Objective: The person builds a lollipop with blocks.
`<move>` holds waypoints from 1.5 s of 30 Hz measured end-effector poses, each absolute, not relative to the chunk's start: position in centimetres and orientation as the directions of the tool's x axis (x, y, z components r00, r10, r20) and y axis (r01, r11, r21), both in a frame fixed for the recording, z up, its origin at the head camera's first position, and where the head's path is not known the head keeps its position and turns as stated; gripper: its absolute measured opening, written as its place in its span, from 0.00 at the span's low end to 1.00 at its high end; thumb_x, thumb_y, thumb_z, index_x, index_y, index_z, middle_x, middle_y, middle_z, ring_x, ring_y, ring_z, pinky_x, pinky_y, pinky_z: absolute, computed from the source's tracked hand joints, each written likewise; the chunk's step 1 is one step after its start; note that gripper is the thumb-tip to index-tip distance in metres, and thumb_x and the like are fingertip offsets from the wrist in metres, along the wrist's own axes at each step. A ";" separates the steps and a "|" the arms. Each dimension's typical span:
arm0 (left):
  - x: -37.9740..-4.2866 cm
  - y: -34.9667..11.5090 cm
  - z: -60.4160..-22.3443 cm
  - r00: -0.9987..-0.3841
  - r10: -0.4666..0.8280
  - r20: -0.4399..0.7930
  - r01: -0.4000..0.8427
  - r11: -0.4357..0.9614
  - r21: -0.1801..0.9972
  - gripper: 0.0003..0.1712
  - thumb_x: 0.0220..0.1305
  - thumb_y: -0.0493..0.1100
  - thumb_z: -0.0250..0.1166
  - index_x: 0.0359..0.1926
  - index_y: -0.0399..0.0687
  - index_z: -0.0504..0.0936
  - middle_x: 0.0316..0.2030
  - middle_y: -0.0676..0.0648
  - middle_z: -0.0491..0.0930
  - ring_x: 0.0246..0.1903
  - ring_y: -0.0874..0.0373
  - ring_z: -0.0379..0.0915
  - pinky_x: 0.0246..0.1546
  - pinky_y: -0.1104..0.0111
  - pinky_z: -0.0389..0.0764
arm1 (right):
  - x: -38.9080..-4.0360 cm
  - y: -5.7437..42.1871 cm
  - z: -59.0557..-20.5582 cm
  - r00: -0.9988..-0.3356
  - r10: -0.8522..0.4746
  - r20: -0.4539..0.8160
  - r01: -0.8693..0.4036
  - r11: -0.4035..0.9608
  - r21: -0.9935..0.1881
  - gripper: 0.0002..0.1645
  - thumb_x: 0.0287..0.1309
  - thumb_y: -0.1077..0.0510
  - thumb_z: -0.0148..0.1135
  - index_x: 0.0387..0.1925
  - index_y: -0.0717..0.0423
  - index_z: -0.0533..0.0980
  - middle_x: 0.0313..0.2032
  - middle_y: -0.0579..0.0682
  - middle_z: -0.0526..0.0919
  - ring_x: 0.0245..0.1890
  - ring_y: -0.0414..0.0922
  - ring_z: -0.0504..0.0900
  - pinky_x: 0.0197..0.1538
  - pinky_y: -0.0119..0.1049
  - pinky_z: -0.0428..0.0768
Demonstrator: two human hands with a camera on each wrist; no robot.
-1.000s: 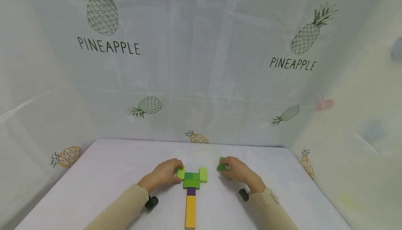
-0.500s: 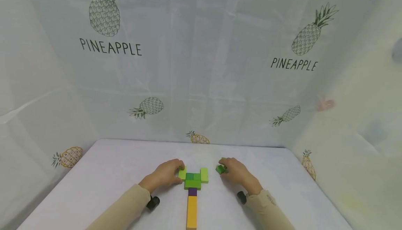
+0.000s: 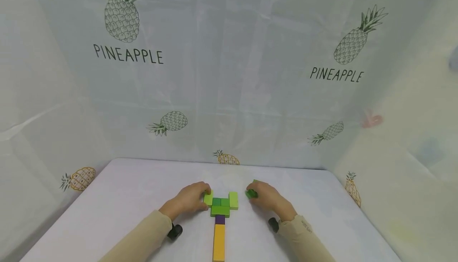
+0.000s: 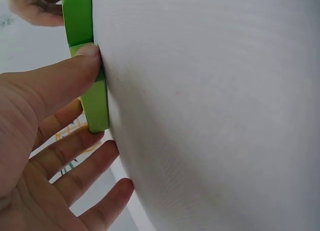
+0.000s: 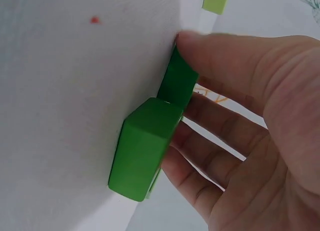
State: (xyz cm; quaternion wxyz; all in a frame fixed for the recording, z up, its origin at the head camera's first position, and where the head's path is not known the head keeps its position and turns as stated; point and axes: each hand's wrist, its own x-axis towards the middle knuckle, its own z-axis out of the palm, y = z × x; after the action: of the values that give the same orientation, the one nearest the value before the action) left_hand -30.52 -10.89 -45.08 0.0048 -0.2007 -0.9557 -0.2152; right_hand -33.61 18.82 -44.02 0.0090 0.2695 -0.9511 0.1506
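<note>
My left hand (image 3: 187, 199) pinches a light green block (image 3: 208, 198) between thumb and index finger; its other fingers are spread in the left wrist view. That block stands at the left of a flat figure of blocks, touching two small dark green blocks (image 3: 220, 202). A second light green block (image 3: 233, 200) stands on their right, and a wider green block (image 3: 220, 211) lies below them. To the right of the figure, my right hand (image 3: 269, 199) pinches a dark green block (image 5: 178, 78) by thumb and fingers. Another green block (image 5: 140, 153) lies against it, beside the fingers.
Below the wider green block come a purple block (image 3: 220, 219) and a long yellow-orange block (image 3: 219, 242). The white table (image 3: 150, 182) ends at a pineapple-print curtain (image 3: 229, 95) at the back. A black wrist camera (image 3: 175, 232) sits at the left cuff.
My right fingers have closed in around the dark green block, which has turned and shifted slightly. The left hand keeps its grip on the light green block. The head view has moved a little.
</note>
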 end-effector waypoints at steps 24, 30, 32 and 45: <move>-30.4 -10.8 -45.0 -0.918 0.384 0.095 0.389 0.829 0.401 0.25 0.45 0.46 0.78 0.45 0.52 0.80 0.49 0.50 0.78 0.55 0.49 0.72 0.57 0.53 0.72 | -34.2 17.6 -43.5 -0.829 -0.530 0.178 -0.559 0.793 -0.242 0.17 0.55 0.58 0.68 0.47 0.55 0.81 0.41 0.45 0.83 0.43 0.43 0.80 0.49 0.41 0.79; -30.3 -10.8 -44.6 -0.922 0.375 0.100 0.382 0.829 0.408 0.24 0.45 0.46 0.77 0.45 0.52 0.80 0.50 0.49 0.78 0.55 0.48 0.71 0.58 0.53 0.71 | -34.5 15.9 -42.6 -0.798 -0.574 0.184 -0.601 0.738 -0.307 0.17 0.56 0.56 0.67 0.48 0.55 0.80 0.42 0.45 0.82 0.42 0.44 0.79 0.47 0.40 0.79; -30.3 -10.8 -44.5 -0.923 0.373 0.098 0.378 0.826 0.417 0.24 0.45 0.45 0.77 0.45 0.52 0.80 0.51 0.48 0.78 0.56 0.48 0.71 0.58 0.52 0.71 | -34.5 15.1 -42.5 -0.784 -0.594 0.180 -0.616 0.711 -0.338 0.17 0.57 0.56 0.67 0.48 0.56 0.80 0.42 0.45 0.82 0.42 0.45 0.79 0.47 0.40 0.79; -30.4 -11.0 -44.6 -0.919 0.381 0.097 0.384 0.816 0.432 0.24 0.45 0.46 0.78 0.45 0.51 0.80 0.50 0.48 0.78 0.54 0.48 0.72 0.57 0.52 0.71 | -34.8 10.8 -43.1 -0.777 -0.619 0.112 -0.605 0.687 -0.403 0.18 0.57 0.51 0.67 0.49 0.51 0.80 0.40 0.40 0.81 0.39 0.39 0.75 0.47 0.35 0.77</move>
State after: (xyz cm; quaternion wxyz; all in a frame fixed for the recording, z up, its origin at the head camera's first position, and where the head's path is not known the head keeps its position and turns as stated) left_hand -30.40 -11.01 -44.56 0.0029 -0.2006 -0.9529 -0.2273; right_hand -34.82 10.75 -43.09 -0.0167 0.3334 -0.9182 0.2134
